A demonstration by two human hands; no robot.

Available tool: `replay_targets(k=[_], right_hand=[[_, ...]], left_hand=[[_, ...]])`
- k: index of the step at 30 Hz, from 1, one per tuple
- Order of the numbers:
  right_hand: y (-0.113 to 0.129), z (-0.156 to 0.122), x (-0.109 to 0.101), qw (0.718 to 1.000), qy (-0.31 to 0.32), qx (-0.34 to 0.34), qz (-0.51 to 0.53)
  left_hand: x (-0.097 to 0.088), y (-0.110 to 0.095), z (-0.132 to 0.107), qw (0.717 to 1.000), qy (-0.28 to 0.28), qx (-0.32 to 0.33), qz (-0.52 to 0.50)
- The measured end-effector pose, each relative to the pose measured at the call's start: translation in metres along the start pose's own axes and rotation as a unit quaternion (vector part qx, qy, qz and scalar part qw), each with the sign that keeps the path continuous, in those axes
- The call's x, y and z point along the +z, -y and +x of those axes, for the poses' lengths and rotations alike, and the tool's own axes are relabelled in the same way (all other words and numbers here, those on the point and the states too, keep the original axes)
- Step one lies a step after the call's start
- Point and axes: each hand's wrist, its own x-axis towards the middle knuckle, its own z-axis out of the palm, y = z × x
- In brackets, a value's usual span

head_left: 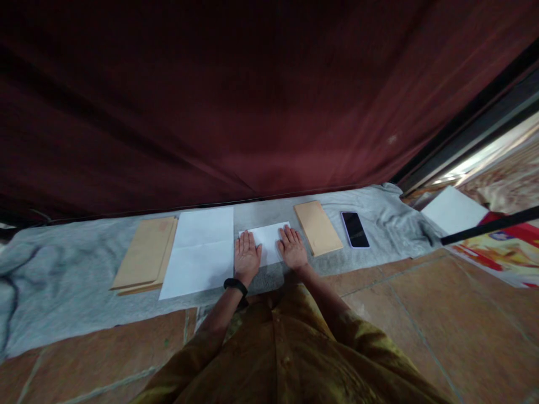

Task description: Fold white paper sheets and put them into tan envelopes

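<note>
My left hand (246, 255) and my right hand (292, 247) both lie flat, fingers stretched out, on a small folded white paper (266, 238) that rests on a grey cloth (63, 280). A black band circles my left wrist. Just left of my left hand lies a larger white sheet (200, 251) with a crease across it. Right of my right hand sits a brown envelope (317, 227).
A stack of brown envelopes (145, 255) lies at the left of the cloth. A dark phone (355, 229) rests right of the single envelope. Another white sheet (453, 209) lies far right. A dark red curtain hangs behind; brown floor tiles are in front.
</note>
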Motion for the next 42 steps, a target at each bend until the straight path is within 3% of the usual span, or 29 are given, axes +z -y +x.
replay_targets(k=[6,10,18,25,31,42], right_hand=[[0.001,-0.001,0.001,1.0,-0.014,0.0,0.011],[-0.001,-0.002,0.0,0.999,-0.028,-0.009,0.015],[0.008,0.008,-0.009,1.0,0.016,0.016,0.007],[0.033,0.023,0.003,0.994,0.042,-0.078,0.062],[0.028,0.019,0.003,0.995,0.046,-0.091,0.003],[0.014,0.011,0.005,0.999,0.001,-0.016,-0.049]], left_hand=[[0.007,-0.036,0.008,0.996,0.044,0.078,-0.022],[0.016,-0.045,0.008,0.995,0.053,0.076,-0.025],[0.018,-0.038,0.004,0.995,0.052,0.078,-0.024],[0.017,-0.035,0.001,0.992,0.077,0.097,-0.012],[0.012,-0.027,0.003,0.995,0.057,0.076,0.024],[0.004,0.006,0.008,0.999,0.017,-0.022,0.039]])
